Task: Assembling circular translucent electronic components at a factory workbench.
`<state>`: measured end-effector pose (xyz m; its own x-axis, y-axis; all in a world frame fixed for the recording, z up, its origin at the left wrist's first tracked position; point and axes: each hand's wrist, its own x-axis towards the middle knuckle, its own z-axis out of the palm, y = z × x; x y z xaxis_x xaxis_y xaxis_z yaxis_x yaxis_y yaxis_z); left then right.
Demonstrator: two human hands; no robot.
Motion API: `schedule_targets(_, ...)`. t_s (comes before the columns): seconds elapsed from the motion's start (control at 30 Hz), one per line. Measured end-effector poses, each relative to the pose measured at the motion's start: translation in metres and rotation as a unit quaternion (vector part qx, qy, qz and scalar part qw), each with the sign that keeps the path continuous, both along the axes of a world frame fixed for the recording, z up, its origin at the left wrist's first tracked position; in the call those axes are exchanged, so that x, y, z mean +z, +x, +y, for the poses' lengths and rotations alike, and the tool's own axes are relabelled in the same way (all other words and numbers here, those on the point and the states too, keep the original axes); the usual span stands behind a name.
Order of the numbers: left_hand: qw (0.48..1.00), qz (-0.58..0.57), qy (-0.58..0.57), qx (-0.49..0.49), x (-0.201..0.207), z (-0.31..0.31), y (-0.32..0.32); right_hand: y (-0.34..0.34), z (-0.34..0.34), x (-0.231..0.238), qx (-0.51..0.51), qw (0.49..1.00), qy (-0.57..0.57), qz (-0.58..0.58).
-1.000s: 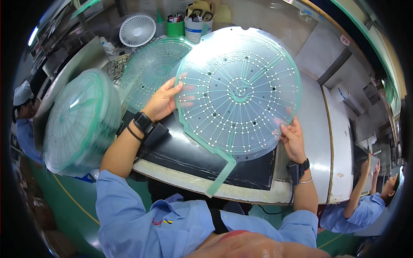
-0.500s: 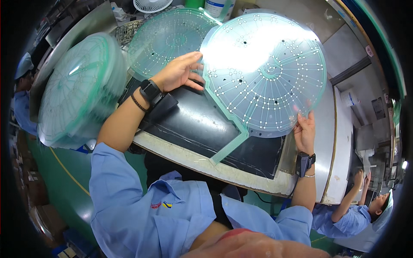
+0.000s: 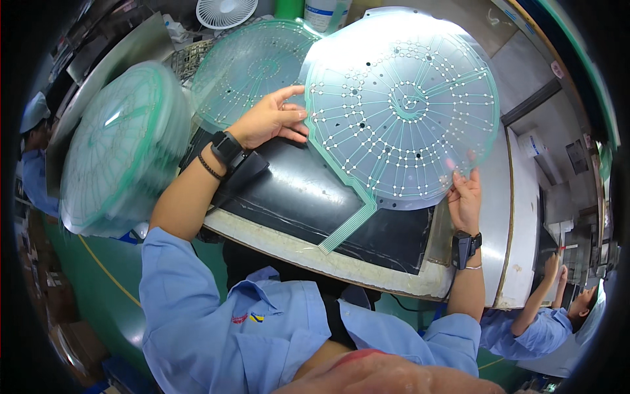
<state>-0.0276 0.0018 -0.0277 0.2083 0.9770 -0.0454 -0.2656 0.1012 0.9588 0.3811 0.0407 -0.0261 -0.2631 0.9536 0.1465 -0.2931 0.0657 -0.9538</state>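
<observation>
A round, see-through circuit sheet (image 3: 367, 152) with green traces and white dots is held up, tilted, above the bench. Its narrow green tail hangs down towards me over a black board. My left hand (image 3: 272, 119) is closed on the sheet's left edge, thumb in front and fingers partly behind. My right hand (image 3: 464, 200) pinches the lower right edge; some of its fingertips show through the film. Dark devices are strapped to both wrists.
A stack of similar round sheets (image 3: 111, 148) stands at the left, another (image 3: 252, 72) behind my left hand. The black board (image 3: 295, 180) lies on the pale-edged bench. A white fan (image 3: 226, 10) and a white container (image 3: 321, 14) are at the back. Co-workers sit at both sides.
The sheet has tilted slightly, so the bright glare has slid off its middle towards the upper edge. My left hand has shifted a little, its fingers closing on the edge. The right hand stays put.
</observation>
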Motion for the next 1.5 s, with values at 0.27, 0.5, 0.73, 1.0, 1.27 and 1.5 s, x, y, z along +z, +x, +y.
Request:
schedule_targets(0.27,1.0,0.014,-0.008,0.015,0.002,0.002,0.003,0.003,0.001,0.0,0.02,1.0,-0.003,0.002)
schedule_targets(0.5,0.999,0.009,-0.005,0.035,-0.004,0.001,0.001,-0.004,-0.002,0.003,-0.004,1.0,0.001,0.014)
schedule_targets(0.73,1.0,0.009,0.002,0.018,-0.002,0.001,0.002,0.002,0.002,-0.001,0.016,1.0,0.001,0.011)
schedule_targets(1.0,0.999,0.019,0.013,0.026,-0.002,0.003,0.004,-0.001,0.001,0.002,0.008,1.0,-0.003,0.013)
schedule_targets(1.27,0.998,0.048,0.027,0.039,-0.008,0.007,0.003,0.005,0.002,0.0,0.029,0.999,-0.008,0.012)
schedule_targets(1.5,0.995,0.066,0.026,0.069,-0.009,0.008,0.007,0.01,0.004,-0.002,0.04,0.999,-0.01,-0.01)
